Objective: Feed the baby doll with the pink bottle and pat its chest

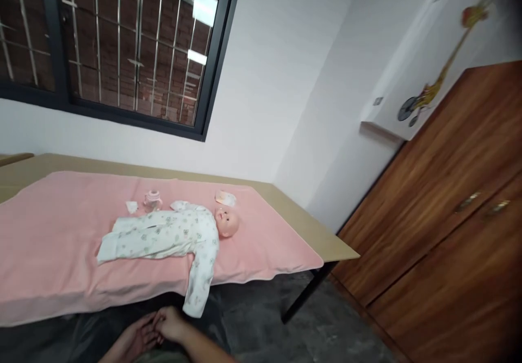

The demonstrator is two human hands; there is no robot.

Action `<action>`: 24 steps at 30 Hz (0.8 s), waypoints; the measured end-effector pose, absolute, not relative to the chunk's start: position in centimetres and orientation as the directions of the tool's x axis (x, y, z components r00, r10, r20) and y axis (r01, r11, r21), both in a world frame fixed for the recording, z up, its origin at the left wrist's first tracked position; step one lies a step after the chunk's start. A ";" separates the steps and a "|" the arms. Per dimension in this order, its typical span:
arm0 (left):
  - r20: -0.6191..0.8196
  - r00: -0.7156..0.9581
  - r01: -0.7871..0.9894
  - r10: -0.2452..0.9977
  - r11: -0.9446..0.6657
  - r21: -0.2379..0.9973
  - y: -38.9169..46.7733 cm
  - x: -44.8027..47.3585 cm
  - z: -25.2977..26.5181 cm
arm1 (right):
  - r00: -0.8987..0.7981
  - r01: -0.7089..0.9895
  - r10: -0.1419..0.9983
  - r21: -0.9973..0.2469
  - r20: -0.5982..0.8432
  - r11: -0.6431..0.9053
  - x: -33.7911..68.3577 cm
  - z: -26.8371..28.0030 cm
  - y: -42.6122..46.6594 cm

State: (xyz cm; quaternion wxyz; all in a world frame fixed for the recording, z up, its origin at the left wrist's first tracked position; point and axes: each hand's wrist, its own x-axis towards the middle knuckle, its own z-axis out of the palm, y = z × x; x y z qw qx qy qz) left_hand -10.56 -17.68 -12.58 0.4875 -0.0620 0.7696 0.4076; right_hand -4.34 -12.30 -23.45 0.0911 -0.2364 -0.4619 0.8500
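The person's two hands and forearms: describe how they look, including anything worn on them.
The left hand and right hand are ungloved, and both forearms show no sleeve or watch. Any rings are too small to tell. Dull olive cloth shows between them.

The walls (265, 80) are white. On the left there is a window (134, 42) with a dark frame; behind its glass are metal bars (119, 26) and bricks (163, 99). Two bright reflections (205, 7) shine in it. Below stands a beige table (310, 216) with a black leg (304, 295). The floor (326, 325) is dark grey. At the right is a brown wooden cabinet (448, 243), and above it a giraffe picture (438, 80).
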 end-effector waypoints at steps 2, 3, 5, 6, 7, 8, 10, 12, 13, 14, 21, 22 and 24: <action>-0.804 -0.461 -0.478 0.375 0.658 0.581 -18.5 -10.9 -12.6 | -0.872 0.037 0.388 -0.831 -0.298 -0.555 -4.3 -24.0 -12.5; -0.803 -0.440 -0.473 0.403 0.656 0.588 -18.9 -11.1 -12.7 | -0.870 0.034 0.392 -0.829 -0.299 -0.558 -4.3 -24.3 -12.7; -0.797 -0.414 -0.469 0.439 0.648 0.600 -19.6 -11.5 -12.9 | -0.867 -0.001 0.416 -0.833 -0.275 -0.554 -4.3 -24.8 -13.0; -0.797 -0.406 -0.469 0.447 0.646 0.602 -19.9 -11.7 -13.0 | -0.871 -0.012 0.416 -0.836 -0.261 -0.549 -4.3 -25.0 -13.2; -0.797 -0.395 -0.471 0.458 0.644 0.603 -20.2 -12.0 -13.1 | -0.877 -0.022 0.413 -0.838 -0.246 -0.546 -4.3 -25.2 -13.3; -0.796 -0.383 -0.471 0.468 0.642 0.604 -20.4 -12.2 -13.2 | -0.883 -0.030 0.408 -0.840 -0.231 -0.541 -4.3 -25.4 -13.3; -0.790 -0.370 -0.469 0.489 0.636 0.613 -20.7 -12.5 -13.5 | -0.894 -0.046 0.399 -0.844 -0.204 -0.534 -4.4 -25.7 -13.4; -0.783 -0.358 -0.462 0.509 0.632 0.622 -20.9 -12.6 -13.7 | -0.899 -0.054 0.395 -0.849 -0.187 -0.526 -4.4 -26.0 -13.5; -0.780 -0.352 -0.458 0.517 0.632 0.625 -21.0 -12.7 -13.9 | -0.900 -0.059 0.397 -0.852 -0.181 -0.521 -4.4 -26.2 -13.5; -0.778 -0.345 -0.454 0.525 0.632 0.628 -21.1 -12.7 -14.0 | -0.899 -0.064 0.402 -0.854 -0.176 -0.516 -4.4 -26.4 -13.6; -0.765 -0.336 -0.425 0.549 0.637 0.643 -21.3 -13.7 -14.6 | -0.879 -0.128 0.460 -0.868 -0.124 -0.479 -4.8 -27.6 -13.7; -0.765 -0.335 -0.421 0.550 0.639 0.644 -21.3 -13.8 -14.6 | -0.874 -0.133 0.471 -0.872 -0.121 -0.471 -4.8 -27.8 -13.7; -0.765 -0.332 -0.413 0.552 0.644 0.644 -21.3 -13.9 -14.6 | -0.866 -0.132 0.485 -0.880 -0.121 -0.457 -5.1 -28.1 -13.7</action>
